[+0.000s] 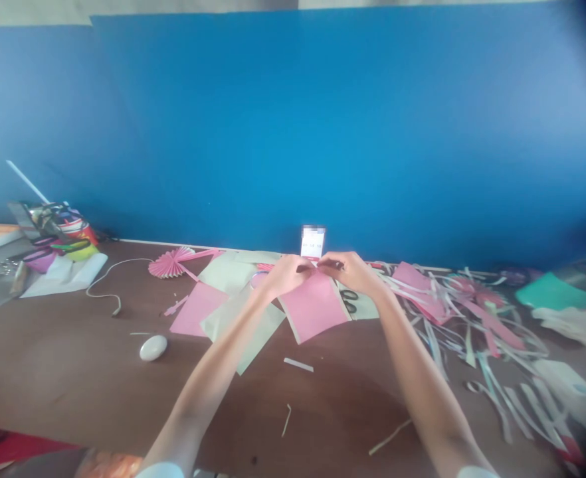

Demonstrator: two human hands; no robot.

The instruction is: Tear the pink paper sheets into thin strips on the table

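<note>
A pink paper sheet point(313, 309) with a pale border along its edges hangs tilted in front of me at the middle of the table. My left hand point(287, 275) is closed in a pinch at the sheet's top edge. Close beside it, my right hand point(347, 269) pinches the same edge, its fingertips almost meeting those of the left. The fingers partly hide the exact grip. Just behind the hands stands a phone point(313, 244) with a lit screen. Dark scissor handles point(349, 302) show to the right of the sheet, their blades hidden.
Left of the hands lie a pink pleated fan point(166, 264), another pink sheet point(199, 309), pale green sheets point(243, 325) and a white mouse point(153, 348). Tangled paper strips point(472, 312) spread on the right. A blue board point(293, 133) rises behind the brown table point(84, 378).
</note>
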